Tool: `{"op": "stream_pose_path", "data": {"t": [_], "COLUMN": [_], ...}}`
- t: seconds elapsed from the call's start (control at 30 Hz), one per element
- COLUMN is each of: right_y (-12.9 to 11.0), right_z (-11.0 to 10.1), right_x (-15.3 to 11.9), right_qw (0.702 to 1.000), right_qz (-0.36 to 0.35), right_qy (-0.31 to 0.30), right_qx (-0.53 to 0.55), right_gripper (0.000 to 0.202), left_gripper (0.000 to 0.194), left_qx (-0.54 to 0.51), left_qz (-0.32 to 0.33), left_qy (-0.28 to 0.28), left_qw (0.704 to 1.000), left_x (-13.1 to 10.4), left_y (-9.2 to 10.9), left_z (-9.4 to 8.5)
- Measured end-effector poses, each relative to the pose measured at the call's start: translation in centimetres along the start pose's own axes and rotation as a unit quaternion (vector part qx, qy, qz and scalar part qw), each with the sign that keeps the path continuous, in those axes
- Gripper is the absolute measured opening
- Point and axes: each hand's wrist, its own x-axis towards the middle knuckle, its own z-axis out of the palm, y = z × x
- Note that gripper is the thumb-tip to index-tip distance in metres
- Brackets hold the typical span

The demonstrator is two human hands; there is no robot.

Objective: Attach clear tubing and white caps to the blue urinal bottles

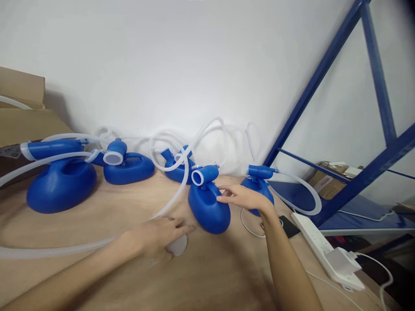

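Observation:
In the head view, my right hand [241, 196] reaches in from the right, its thumb and fingers closed at the handle of a blue plastic urinal bottle [209, 214]. This bottle stands on the table, its white-rimmed mouth facing left toward me. Lower left, my left hand [158, 235] is slightly blurred just above the tabletop. Between its thumb and fingers shows a round white cap [178, 246]. A clear tube [175, 196] runs down behind the left hand, and another translucent tube [74, 249] passes behind the left forearm.
More blue bottles with tubes stand along the wall: one at far left [61, 188], one beside it [129, 168], one behind [177, 172], one at right [256, 190]. A cardboard box [26, 125], power strip [324, 250], dark phone-like slab [289, 226] and blue shelf frame [317, 82] flank them.

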Motion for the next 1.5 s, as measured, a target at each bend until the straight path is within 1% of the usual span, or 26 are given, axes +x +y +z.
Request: {"op": "stream_pose_path", "data": {"t": [0.03, 0.1, 0.13, 0.17, 0.2, 0.23, 0.27, 0.3, 0.33, 0.37, 0.4, 0.47, 0.5, 0.57, 0.67, 0.77, 0.9, 1.03, 1.2, 1.33, 1.43, 1.5], "right_y": [-1.0, -2.4, -2.9, -3.1, -3.1, -2.9, -2.7, -2.3, -2.0, -1.6, -1.4, -1.0, -0.9, -0.9, -0.6, -0.3, -0.3, -0.9, -1.5, -1.6, -1.5, -1.5], "right_z": [-0.4, -0.8, -0.9, -0.8, -0.7, -0.4, -0.1, 0.4, 0.9, 1.4, 2.0, 3.1, 3.7, 4.7, 5.7, 6.3, 6.6, 6.5, 6.2, 6.2, 6.2, 6.0], "right_x": [-0.5, -1.1, -1.2, -1.1, -0.9, -0.6, -0.2, 0.2, 0.8, 1.3, 1.8, 2.7, 3.0, 3.6, 4.0, 4.2, 4.2, 3.9, 3.5, 3.5, 3.6, 3.5], "right_qw": [0.998, 0.989, 0.988, 0.992, 0.997, 0.999, 0.995, 0.987, 0.980, 0.977, 0.978, 0.982, 0.983, 0.981, 0.973, 0.967, 0.966, 0.969, 0.973, 0.974, 0.975, 0.977], "right_qz": [0.007, 0.013, 0.009, 0.002, -0.006, -0.019, -0.035, -0.056, -0.080, -0.104, -0.121, -0.133, -0.131, -0.124, -0.126, -0.144, -0.161, -0.165, -0.158, -0.154, -0.142, -0.134], "right_qy": [-0.054, -0.134, -0.138, -0.111, -0.056, 0.018, 0.092, 0.148, 0.175, 0.172, 0.152, 0.121, 0.121, 0.146, 0.190, 0.207, 0.202, 0.173, 0.159, 0.156, 0.161, 0.162], "right_qx": [0.018, 0.057, 0.068, 0.067, 0.051, 0.023, -0.009, -0.037, -0.057, -0.067, -0.068, -0.058, -0.049, -0.033, -0.029, -0.028, -0.036, -0.057, -0.057, -0.057, -0.052, -0.044], "right_gripper": [0.052, 0.052, 0.048, 0.045, 0.044, 0.045, 0.049, 0.059, 0.070, 0.079, 0.084, 0.083, 0.081, 0.076, 0.074, 0.075, 0.072, 0.071, 0.069, 0.066, 0.067, 0.067], "left_gripper": [0.080, 0.066, 0.057, 0.050, 0.046, 0.045, 0.046, 0.047, 0.048, 0.048, 0.047, 0.046, 0.047, 0.051, 0.057, 0.055, 0.054, 0.053, 0.055, 0.056, 0.058, 0.061], "left_qx": [-0.015, -0.072, -0.110, -0.147, -0.178, -0.200, -0.209, -0.208, -0.199, -0.185, -0.166, -0.136, -0.136, -0.175, -0.248, -0.230, -0.159, -0.077, 0.017, 0.033, 0.020, 0.012], "left_qz": [-0.001, -0.002, -0.001, -0.001, -0.006, -0.011, -0.016, -0.021, -0.026, -0.026, -0.025, -0.023, -0.021, -0.016, -0.004, 0.013, 0.014, -0.001, 0.010, 0.021, 0.023, 0.017], "left_qy": [0.017, 0.083, 0.119, 0.151, 0.176, 0.193, 0.202, 0.209, 0.223, 0.243, 0.270, 0.336, 0.366, 0.404, 0.446, 0.483, 0.517, 0.530, 0.564, 0.557, 0.539, 0.518], "left_qw": [1.000, 0.994, 0.987, 0.978, 0.968, 0.961, 0.957, 0.955, 0.954, 0.952, 0.948, 0.932, 0.921, 0.898, 0.860, 0.845, 0.841, 0.845, 0.825, 0.830, 0.842, 0.855], "left_x": [-0.1, -0.5, -0.7, -0.9, -1.2, -1.6, -1.9, -2.3, -2.6, -2.8, -2.9, -2.6, -2.3, -1.3, 0.0, 0.4, 0.0, -0.1, 0.4, 0.6, 0.5, 0.4], "left_y": [-0.2, -0.7, -0.9, -1.1, -1.3, -1.5, -1.6, -1.6, -1.7, -1.8, -1.9, -2.2, -2.4, -2.8, -3.0, -2.7, -2.0, -1.7, -1.5, -1.6, -2.1, -2.3], "left_z": [-0.5, -1.4, -1.9, -2.4, -2.8, -3.3, -3.7, -4.1, -4.5, -4.7, -4.8, -4.6, -4.3, -3.3, -1.8, -1.0, -0.9, -0.5, 0.2, 0.0, -0.5, -0.7]}}
